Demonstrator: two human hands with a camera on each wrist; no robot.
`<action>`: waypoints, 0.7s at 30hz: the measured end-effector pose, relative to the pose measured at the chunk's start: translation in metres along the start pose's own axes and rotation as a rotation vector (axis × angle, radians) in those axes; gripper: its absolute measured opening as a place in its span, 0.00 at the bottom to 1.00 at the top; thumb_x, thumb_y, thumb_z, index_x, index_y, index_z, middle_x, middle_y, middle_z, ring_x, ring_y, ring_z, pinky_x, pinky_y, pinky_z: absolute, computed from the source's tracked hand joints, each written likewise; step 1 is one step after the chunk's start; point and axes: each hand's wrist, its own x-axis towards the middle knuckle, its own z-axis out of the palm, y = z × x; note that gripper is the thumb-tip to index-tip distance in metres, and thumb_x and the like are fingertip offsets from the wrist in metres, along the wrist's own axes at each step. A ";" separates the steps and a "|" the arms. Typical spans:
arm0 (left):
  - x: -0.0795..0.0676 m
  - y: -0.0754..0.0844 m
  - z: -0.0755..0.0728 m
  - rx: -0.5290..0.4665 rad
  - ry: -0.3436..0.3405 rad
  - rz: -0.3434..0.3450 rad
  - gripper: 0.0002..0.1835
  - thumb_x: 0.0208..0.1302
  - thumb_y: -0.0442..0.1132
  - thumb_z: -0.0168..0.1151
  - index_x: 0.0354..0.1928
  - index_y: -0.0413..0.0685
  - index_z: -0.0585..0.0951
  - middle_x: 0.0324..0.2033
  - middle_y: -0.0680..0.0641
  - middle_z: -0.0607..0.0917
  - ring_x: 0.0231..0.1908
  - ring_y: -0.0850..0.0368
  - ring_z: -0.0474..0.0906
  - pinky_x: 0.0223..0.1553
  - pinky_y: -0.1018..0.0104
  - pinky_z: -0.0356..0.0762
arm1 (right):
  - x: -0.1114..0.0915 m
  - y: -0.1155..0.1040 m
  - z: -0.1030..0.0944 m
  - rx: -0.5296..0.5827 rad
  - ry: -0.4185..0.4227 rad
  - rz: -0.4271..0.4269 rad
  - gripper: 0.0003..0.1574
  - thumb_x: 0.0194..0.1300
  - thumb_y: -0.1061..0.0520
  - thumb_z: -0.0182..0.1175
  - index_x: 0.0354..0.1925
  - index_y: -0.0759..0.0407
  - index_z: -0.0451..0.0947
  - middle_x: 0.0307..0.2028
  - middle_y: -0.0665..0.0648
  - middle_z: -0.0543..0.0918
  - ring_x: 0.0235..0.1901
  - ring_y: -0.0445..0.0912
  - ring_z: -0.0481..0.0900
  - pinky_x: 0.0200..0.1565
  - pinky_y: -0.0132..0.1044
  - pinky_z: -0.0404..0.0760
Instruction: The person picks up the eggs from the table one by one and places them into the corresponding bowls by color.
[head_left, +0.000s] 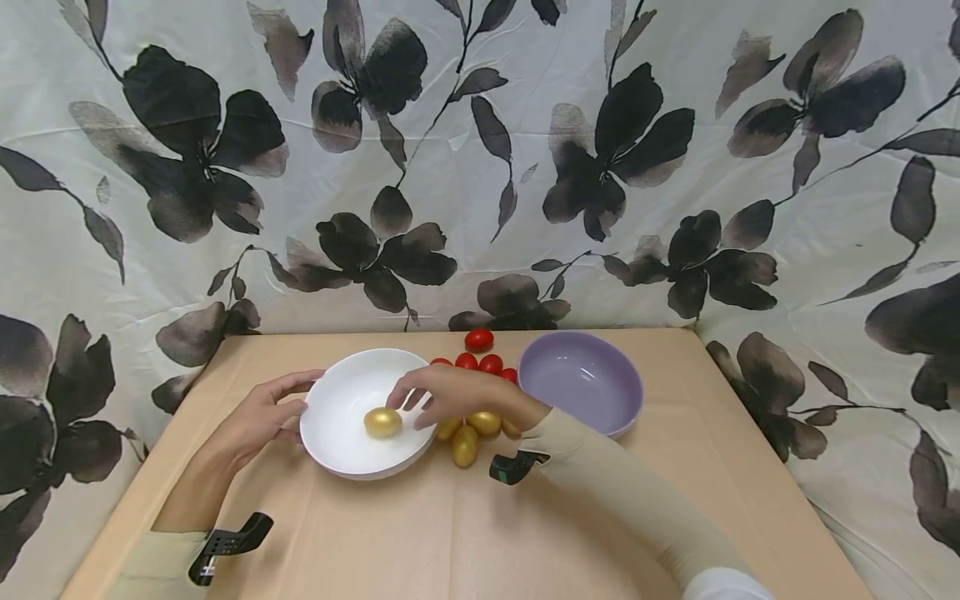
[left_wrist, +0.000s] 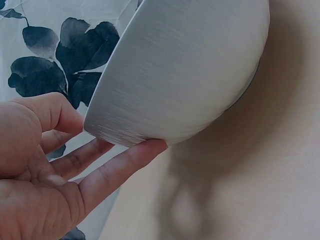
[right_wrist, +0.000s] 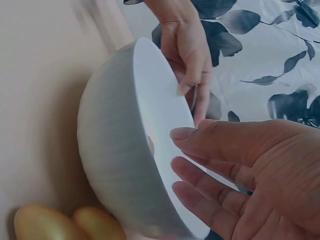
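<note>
A floral-print cloth (head_left: pixel 480 158) hangs behind a tan table (head_left: pixel 465 533), where a person's two forearms reach in toward a white bowl (head_left: pixel 341 446) that serves as the centre of the scene. The left hand (head_left: pixel 258 417) sits at the bowl's left rim, thumb on the edge and straight fingers (left_wrist: pixel 120 167) laid under its outer wall, steadying rather than clenching it. The right hand (head_left: pixel 457 393) hovers over the bowl's right rim, fingers loosely spread and relaxed, grasping nothing. To the right of the white bowl stands a purple bowl (head_left: pixel 581 379), touching nothing. Inside the white bowl lies one golden egg (head_left: pixel 383 422), just below the right fingertips. More golden eggs (head_left: pixel 468 437) cluster against the bowl's right side, and red eggs (head_left: pixel 480 354) lie just behind them.
</note>
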 end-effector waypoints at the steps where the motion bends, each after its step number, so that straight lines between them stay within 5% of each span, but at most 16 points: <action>1: 0.000 0.000 0.000 0.004 0.001 0.001 0.30 0.71 0.28 0.53 0.75 0.39 0.64 0.68 0.29 0.67 0.53 0.45 0.77 0.37 0.48 0.88 | -0.003 0.000 -0.001 0.002 0.005 0.001 0.27 0.64 0.65 0.68 0.61 0.59 0.79 0.59 0.56 0.82 0.59 0.50 0.81 0.56 0.32 0.82; 12: 0.001 0.001 0.001 0.021 0.004 0.002 0.31 0.71 0.27 0.52 0.75 0.38 0.64 0.67 0.29 0.67 0.50 0.46 0.79 0.37 0.46 0.88 | -0.031 0.008 -0.010 -0.009 0.085 0.010 0.27 0.62 0.64 0.71 0.59 0.57 0.80 0.54 0.50 0.85 0.56 0.46 0.82 0.57 0.37 0.82; 21: 0.000 0.000 0.001 0.023 0.008 0.002 0.31 0.71 0.28 0.52 0.75 0.40 0.64 0.67 0.29 0.67 0.51 0.44 0.79 0.36 0.46 0.88 | -0.045 0.016 -0.011 0.027 0.109 0.020 0.27 0.62 0.65 0.70 0.59 0.61 0.79 0.56 0.58 0.84 0.57 0.51 0.82 0.56 0.36 0.83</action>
